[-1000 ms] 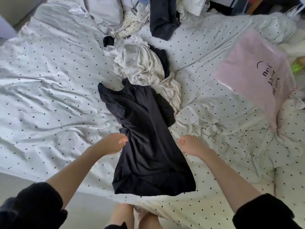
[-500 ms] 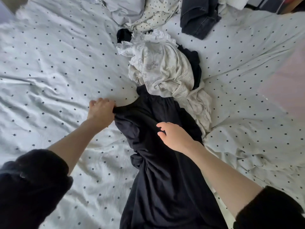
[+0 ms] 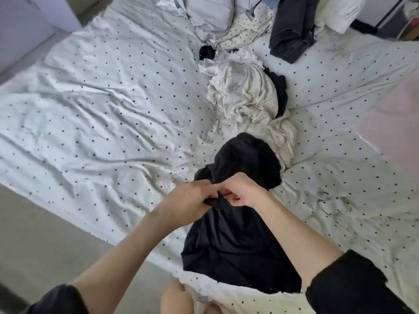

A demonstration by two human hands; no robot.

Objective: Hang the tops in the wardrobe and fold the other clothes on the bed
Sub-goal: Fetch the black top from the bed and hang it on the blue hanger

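Observation:
A black top [image 3: 229,241] lies on the dotted bed sheet [image 3: 102,109] near the bed's front edge, its upper part bunched into a dark mound. My left hand [image 3: 188,200] and my right hand [image 3: 242,191] meet over its middle, and both pinch a gathered fold of the black fabric between them. Beyond it lies a crumpled cream garment [image 3: 244,94] with black cloth [image 3: 280,91] partly hidden under it.
Dark jeans [image 3: 292,35], a dotted cream piece [image 3: 244,28] and a grey garment [image 3: 208,19] are heaped at the far side of the bed. A pink bag [image 3: 394,123] lies at the right. The floor [image 3: 45,245] shows at the lower left.
My left hand let go of the top's left corner and came in to the middle. My right hand drew back to meet it, and the top's upper part bunched up.

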